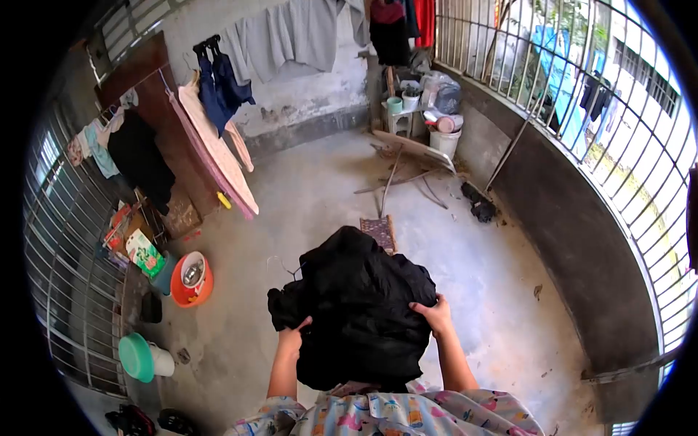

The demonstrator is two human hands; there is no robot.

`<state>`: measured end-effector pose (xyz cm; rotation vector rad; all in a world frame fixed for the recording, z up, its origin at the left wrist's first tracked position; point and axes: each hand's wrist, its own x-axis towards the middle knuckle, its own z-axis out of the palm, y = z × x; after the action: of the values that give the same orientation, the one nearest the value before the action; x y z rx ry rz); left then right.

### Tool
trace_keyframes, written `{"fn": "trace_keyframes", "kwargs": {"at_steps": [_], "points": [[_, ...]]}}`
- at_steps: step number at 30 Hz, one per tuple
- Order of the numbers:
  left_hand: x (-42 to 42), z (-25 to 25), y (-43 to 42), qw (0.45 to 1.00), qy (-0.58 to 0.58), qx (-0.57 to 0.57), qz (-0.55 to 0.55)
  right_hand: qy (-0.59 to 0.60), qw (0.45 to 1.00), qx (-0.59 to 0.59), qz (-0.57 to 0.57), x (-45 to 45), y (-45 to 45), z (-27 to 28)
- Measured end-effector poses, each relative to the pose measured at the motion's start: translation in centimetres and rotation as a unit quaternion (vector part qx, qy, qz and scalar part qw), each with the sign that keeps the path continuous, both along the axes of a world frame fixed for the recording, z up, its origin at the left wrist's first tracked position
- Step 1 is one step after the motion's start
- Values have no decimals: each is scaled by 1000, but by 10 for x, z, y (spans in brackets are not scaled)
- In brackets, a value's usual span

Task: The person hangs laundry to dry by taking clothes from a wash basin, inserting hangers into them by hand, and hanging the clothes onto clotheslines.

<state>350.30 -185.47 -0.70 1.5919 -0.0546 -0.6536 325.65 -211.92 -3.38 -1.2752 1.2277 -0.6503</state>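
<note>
A bulky, crumpled black garment (363, 305) is held up in front of my body, its exact kind hidden by the folds. On its left side my left hand (292, 338) is closed on the fabric, thumb on top. My right hand (435, 317) grips the opposite edge, thumb pressed on the cloth and fingers tucked behind it. A thin wire hanger (285, 270) pokes out past the garment's upper left. Just beyond the garment stands a small stool with a woven seat (378, 232), partly covered from view.
Clothes hang at the left, including a peach garment (211, 138), and a grey cloth (291, 40) hangs along the back wall. An orange basin (193, 283) and a green basin (136, 357) stand left. A tilted board (414, 149) and white bucket (445, 142) are at the back right.
</note>
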Motion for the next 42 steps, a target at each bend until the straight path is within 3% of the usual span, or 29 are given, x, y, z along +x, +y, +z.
{"fn": "trace_keyframes", "kwargs": {"at_steps": [2, 8, 12, 13, 17, 22, 25, 28, 29, 33, 34, 36, 38, 42], "points": [[36, -10, -20, 998, 55, -19, -6, 16, 1000, 1, 15, 31, -24, -1], [169, -83, -87, 997, 64, -32, 1, 56, 998, 0, 35, 171, -103, -32], [261, -104, -132, 990, 49, 131, 3, 37, 994, 88, 58, 258, -142, -91], [289, -134, -134, 992, 89, 84, -29, 54, 991, 99, 76, 278, -155, -106], [356, -225, -150, 996, 31, 76, -39, 87, 978, 140, 124, 358, -195, -174], [415, -328, -170, 993, 38, 88, -75, 117, 962, 193, 152, 423, -225, -313], [440, -422, -175, 985, -5, 158, -71, 101, 955, 219, 172, 461, -244, -419], [456, -508, -176, 976, 74, 193, -61, 112, 946, 246, 180, 472, -250, -532], [460, -511, -188, 978, 70, 191, -55, 121, 943, 258, 172, 483, -253, -547], [464, -608, -187, 977, 70, 199, -31, 240, 925, 169, 242, 473, -256, -684], [466, -641, -183, 977, 68, 198, -31, 256, 919, 166, 250, 474, -258, -707], [466, -685, -182, 970, 121, 209, 7, 226, 922, 197, 244, 492, -263, -703], [471, -702, -188, 975, 110, 192, -24, 207, 933, 206, 209, 488, -258, -741], [469, -733, -195, 947, 205, 243, -36, 249, 914, 244, 210, 487, -260, -767]]}}
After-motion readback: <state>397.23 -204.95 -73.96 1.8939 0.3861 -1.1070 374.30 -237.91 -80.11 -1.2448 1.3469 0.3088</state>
